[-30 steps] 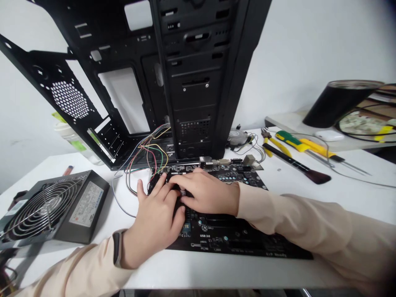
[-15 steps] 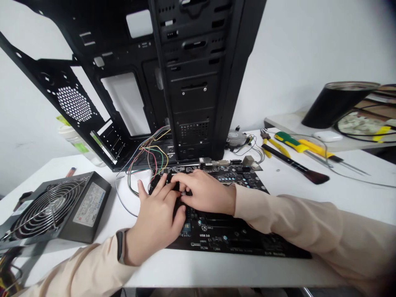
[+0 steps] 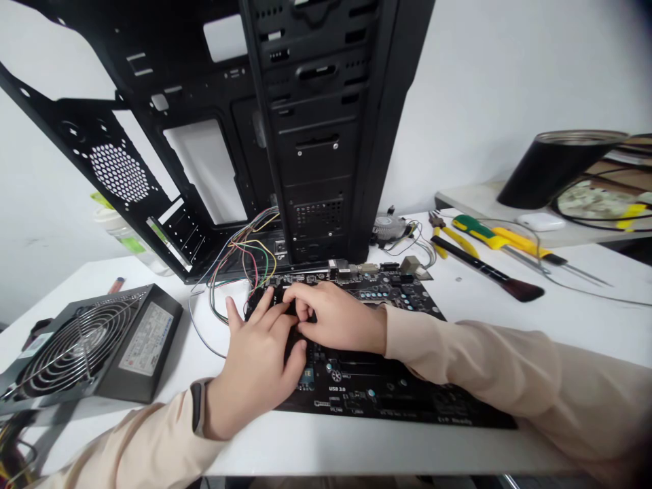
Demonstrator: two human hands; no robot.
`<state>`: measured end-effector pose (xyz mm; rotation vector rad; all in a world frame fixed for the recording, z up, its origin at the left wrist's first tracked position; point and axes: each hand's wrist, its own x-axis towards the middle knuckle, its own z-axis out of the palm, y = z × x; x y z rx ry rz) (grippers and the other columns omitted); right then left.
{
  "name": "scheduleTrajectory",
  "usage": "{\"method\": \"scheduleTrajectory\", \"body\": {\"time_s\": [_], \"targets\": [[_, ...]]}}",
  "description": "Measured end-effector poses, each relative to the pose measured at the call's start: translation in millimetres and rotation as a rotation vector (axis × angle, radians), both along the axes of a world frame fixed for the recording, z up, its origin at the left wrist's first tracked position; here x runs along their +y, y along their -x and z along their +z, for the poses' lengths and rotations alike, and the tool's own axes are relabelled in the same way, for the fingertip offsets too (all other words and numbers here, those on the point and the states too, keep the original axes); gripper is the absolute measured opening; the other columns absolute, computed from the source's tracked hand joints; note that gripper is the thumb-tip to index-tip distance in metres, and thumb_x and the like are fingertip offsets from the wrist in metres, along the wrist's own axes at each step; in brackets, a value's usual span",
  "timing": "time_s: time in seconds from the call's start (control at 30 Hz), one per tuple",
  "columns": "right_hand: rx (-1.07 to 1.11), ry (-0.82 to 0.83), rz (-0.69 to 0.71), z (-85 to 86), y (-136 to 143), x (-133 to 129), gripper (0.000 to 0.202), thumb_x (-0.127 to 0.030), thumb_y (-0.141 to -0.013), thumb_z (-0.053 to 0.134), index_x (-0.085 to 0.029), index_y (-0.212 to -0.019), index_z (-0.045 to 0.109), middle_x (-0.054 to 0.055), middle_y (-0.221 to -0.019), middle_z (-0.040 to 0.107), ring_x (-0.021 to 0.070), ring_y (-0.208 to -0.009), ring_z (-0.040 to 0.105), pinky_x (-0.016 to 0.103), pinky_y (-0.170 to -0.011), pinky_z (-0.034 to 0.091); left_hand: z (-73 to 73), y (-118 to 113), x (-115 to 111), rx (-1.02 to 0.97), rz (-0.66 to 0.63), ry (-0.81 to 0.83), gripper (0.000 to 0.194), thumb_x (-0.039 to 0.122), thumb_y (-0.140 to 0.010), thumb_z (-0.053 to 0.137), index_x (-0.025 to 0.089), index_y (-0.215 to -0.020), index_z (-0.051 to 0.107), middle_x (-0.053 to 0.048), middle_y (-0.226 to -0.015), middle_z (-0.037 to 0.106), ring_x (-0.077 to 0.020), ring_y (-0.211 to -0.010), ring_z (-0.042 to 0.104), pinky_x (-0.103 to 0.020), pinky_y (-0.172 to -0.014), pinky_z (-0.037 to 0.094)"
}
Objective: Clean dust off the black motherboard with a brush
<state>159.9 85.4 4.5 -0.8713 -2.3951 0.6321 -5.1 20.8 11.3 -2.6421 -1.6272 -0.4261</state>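
A black motherboard lies flat on the white table in front of the computer case. Over its left part, my left hand rests with fingers spread, the fingertips on or just above the board. My right hand is beside it, index finger curled toward the thumb in a pinch. What sits between those fingertips is hidden. Both hands meet over the same spot and cover that part of the board. Thin coloured wires run from the case down to the board's upper left edge, near my left fingertips.
The open black computer case stands behind the board. A power supply unit sits at left. Right of the board lie a brush, pliers and screwdrivers. A CPU fan is beside the case; a black cylinder stands far right.
Both hands stay nearly in place; my right index finger shifts very slightly. The whole view has moved a little.
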Motion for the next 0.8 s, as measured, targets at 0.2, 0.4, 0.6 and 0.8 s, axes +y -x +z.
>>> {"method": "scheduleTrajectory", "body": {"time_s": [0.2,0.4,0.6,0.8], "targets": [[-0.052,-0.03,-0.006,2.8,2,-2,0.032,-0.006,-0.07,0.055,-0.017,-0.101,0.055,-0.001,-0.079,0.061,0.0137,-0.071,0.056,0.026,-0.069,0.041,0.2,-1,1,0.009,0.01,-0.012,0.026,0.025,-0.086,0.045,0.018,-0.106,0.058,-0.01,-0.12,0.063,-0.0374,-0.133,0.037,-0.078,-0.101,0.003],[-0.167,-0.059,-0.02,5.8,5,-10,0.031,-0.004,-0.075,0.05,-0.015,-0.104,0.053,0.006,-0.096,0.064,0.0205,-0.089,0.059,0.037,-0.08,0.041,-1.1,-1,1,0.009,0.005,-0.012,0.023,0.025,-0.085,0.046,0.018,-0.103,0.058,-0.009,-0.118,0.064,-0.0369,-0.131,0.038,-0.075,-0.104,0.004],[-0.239,-0.05,-0.027,5.5,8,-13,0.034,-0.005,-0.079,0.046,-0.013,-0.113,0.046,0.01,-0.108,0.062,0.0239,-0.1,0.059,0.041,-0.083,0.042,-2.0,-2,2,0.014,-0.001,-0.002,0.021,0.024,-0.086,0.043,0.018,-0.103,0.056,-0.01,-0.119,0.062,-0.0349,-0.13,0.039,-0.074,-0.105,0.004],[-0.251,-0.021,-0.035,6.5,11,-13,0.035,-0.004,-0.081,0.045,-0.014,-0.113,0.045,0.011,-0.111,0.061,0.0237,-0.101,0.059,0.041,-0.082,0.041,-2.3,-2,1,0.025,-0.002,0.004,0.024,0.023,-0.088,0.039,0.017,-0.104,0.055,-0.011,-0.119,0.062,-0.0349,-0.129,0.04,-0.074,-0.104,0.005]]}}
